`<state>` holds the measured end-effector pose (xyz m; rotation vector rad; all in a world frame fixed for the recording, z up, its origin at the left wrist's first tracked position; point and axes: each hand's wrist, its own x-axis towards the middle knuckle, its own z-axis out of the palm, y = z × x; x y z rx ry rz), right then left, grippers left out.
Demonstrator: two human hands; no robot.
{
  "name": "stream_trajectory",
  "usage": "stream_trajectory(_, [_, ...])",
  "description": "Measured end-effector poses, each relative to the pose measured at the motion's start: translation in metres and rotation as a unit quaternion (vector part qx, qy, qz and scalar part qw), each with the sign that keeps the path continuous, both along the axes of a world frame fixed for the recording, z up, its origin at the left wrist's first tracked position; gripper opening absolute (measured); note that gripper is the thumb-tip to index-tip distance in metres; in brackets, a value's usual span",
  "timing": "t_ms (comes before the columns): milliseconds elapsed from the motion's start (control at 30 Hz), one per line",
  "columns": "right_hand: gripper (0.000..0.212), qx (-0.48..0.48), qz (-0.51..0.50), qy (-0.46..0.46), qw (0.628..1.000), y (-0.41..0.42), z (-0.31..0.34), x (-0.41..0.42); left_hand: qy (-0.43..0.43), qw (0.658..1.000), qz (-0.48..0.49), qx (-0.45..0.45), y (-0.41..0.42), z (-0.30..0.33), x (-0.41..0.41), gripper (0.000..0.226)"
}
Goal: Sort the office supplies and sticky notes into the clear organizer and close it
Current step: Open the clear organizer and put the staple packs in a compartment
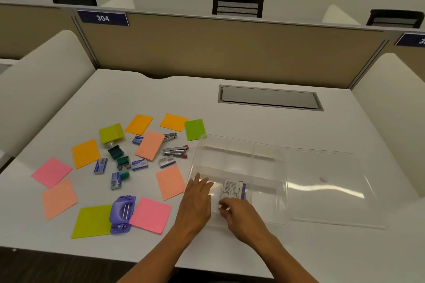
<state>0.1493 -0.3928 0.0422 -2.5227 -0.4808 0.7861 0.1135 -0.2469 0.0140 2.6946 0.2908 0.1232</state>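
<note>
The clear organizer (239, 145) lies open on the white desk, its lid (333, 186) flat to its right. My left hand (197, 200) rests flat on the organizer's near left corner with fingers spread. My right hand (236, 213) pinches the near end of a small white and purple box (234, 189) lying in a near compartment. Left of the organizer are scattered sticky notes, among them a pink one (150, 215) and a peach one (170, 181), several small staple boxes (139, 164), two metal staplers (176, 150) and a purple hole punch (122, 213).
A grey cable hatch (269, 97) is set into the desk behind the organizer. Beige partitions (207, 53) wall the desk at the back and white panels stand at both sides. The desk's front edge runs just below my forearms.
</note>
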Motion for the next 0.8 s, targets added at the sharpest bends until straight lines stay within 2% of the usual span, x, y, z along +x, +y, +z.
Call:
stream_trajectory(100, [0.037, -0.009, 0.004, -0.006, 1.000, -0.002, -0.001, 0.000, -0.020, 0.999, 0.014, -0.022, -0.004, -0.002, -0.002, 0.058])
stream_trajectory(267, [0.037, -0.008, 0.001, -0.003, 1.000, -0.001, -0.002, 0.003, -0.004, 0.999, 0.018, -0.042, -0.012, 0.011, -0.004, 0.055])
stream_trajectory(333, [0.037, 0.016, -0.018, -0.008, 1.000, 0.001, -0.001, 0.004, 0.005, 0.999, 0.013, -0.043, -0.012, 0.009, -0.004, 0.056])
stream_trajectory(533, [0.034, 0.111, -0.049, -0.058, 0.991, 0.016, 0.007, 0.005, -0.047, 0.996, -0.017, -0.079, 0.001, 0.013, -0.004, 0.056])
stream_trajectory(667, [0.037, 0.137, -0.028, -0.072, 0.988, 0.035, 0.013, 0.003, -0.089, 0.990, 0.033, -0.105, 0.022, 0.026, -0.011, 0.046])
stream_trajectory(800, [0.042, 0.132, 0.013, -0.065, 0.989, 0.055, 0.018, 0.000, -0.085, 0.989, 0.092, -0.072, 0.055, 0.019, -0.024, 0.046])
